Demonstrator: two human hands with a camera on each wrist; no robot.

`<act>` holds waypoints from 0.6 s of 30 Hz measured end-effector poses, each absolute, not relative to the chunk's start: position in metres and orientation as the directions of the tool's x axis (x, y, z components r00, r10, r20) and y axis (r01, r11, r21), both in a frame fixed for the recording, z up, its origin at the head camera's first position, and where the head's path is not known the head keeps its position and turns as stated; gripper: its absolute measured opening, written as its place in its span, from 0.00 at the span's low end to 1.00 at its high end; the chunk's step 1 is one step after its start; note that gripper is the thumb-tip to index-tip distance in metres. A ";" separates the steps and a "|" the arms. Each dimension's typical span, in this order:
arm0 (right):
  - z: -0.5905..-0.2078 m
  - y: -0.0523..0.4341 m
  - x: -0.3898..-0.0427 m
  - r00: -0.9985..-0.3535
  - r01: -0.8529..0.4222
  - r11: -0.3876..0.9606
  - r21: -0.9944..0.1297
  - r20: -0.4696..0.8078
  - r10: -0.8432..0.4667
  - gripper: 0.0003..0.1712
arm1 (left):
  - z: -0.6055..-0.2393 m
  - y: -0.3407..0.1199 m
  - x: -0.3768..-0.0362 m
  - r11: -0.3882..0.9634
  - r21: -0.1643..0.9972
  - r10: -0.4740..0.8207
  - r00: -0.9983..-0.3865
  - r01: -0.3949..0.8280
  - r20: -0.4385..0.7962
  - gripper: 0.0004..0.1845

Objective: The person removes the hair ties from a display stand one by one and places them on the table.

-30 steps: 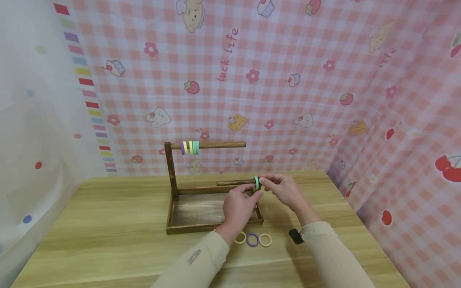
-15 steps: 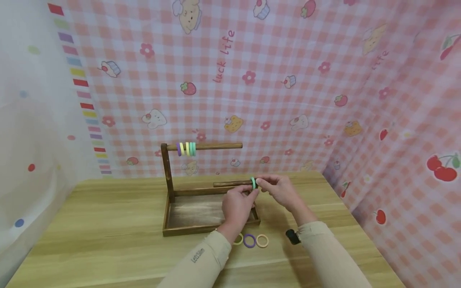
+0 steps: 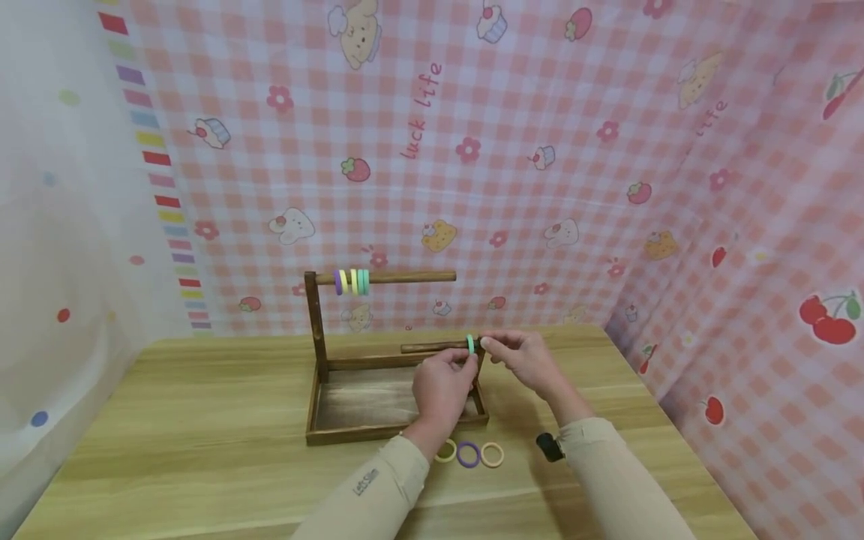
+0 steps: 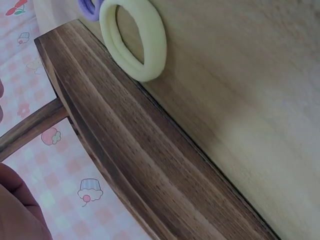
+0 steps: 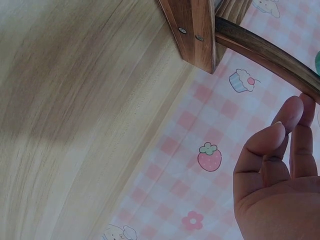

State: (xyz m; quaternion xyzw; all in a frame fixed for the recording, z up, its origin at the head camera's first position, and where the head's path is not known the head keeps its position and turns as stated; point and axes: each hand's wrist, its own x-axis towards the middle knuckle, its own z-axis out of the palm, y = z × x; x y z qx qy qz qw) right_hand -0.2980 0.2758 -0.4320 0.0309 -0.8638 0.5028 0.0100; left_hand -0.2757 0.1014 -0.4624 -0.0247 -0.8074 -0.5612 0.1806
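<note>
Both hands met at the lower rod of the wooden rack; left hand pinched the green ring threaded on it, right hand seemingly pinched the rod tip, steadying it

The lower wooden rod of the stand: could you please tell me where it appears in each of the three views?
Head view: the lower wooden rod runs level just above centre, a green ring near its right end, both hands at it.
Left wrist view: a short brown length enters from the left edge.
Right wrist view: it slants across the top right, above the fingertips.
Shared landmark: the stand's wooden tray, whose rim or corner shows in all three.
</note>
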 end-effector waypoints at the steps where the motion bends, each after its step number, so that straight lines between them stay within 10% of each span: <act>1: -0.432 0.276 -0.298 -0.998 -0.058 0.489 -0.870 0.045 -0.038 0.22 | -0.462 0.100 -0.275 0.366 0.897 -0.164 -0.931 0.248 0.325 0.06; 18: -0.430 0.274 -0.296 -0.998 -0.064 0.504 -0.861 0.053 -0.035 0.23 | -0.461 0.077 -0.275 0.328 0.908 -0.201 -0.921 0.259 0.335 0.04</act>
